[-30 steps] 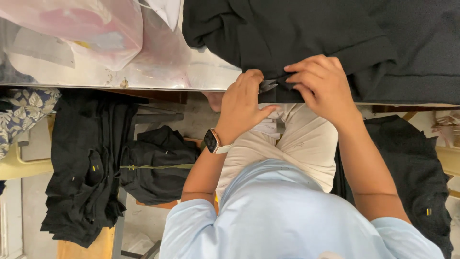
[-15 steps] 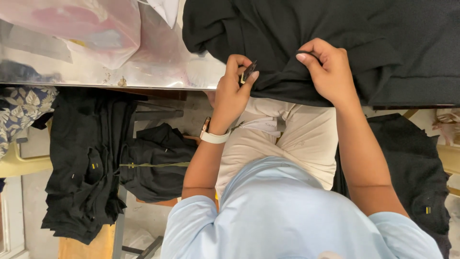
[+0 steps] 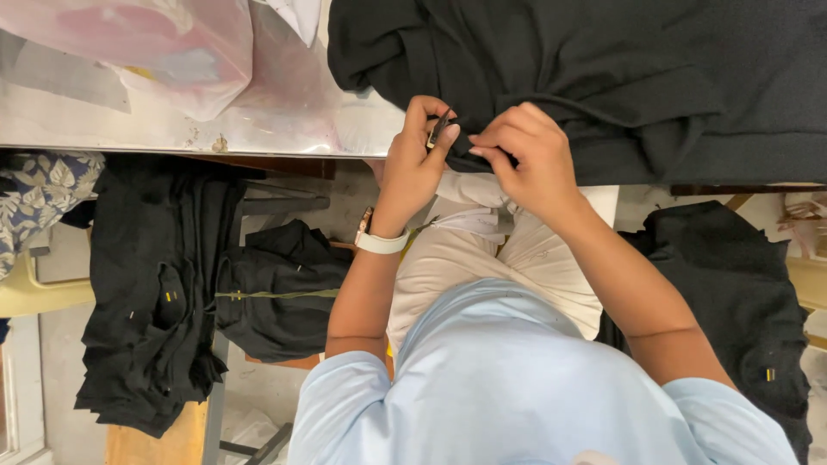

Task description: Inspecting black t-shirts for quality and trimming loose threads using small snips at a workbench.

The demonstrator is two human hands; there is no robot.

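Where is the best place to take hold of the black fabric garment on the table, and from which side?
Probably the bunched near edge of the black fabric garment, from the person's side. There it folds over the metal table edge, and the left hand and right hand already pinch it.

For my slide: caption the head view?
Both hands, left and right, pinch a black garment at the table edge.

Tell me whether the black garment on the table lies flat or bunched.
Bunched. The black garment shows thick folds and ridges near the table edge, where the left hand and right hand pinch it.
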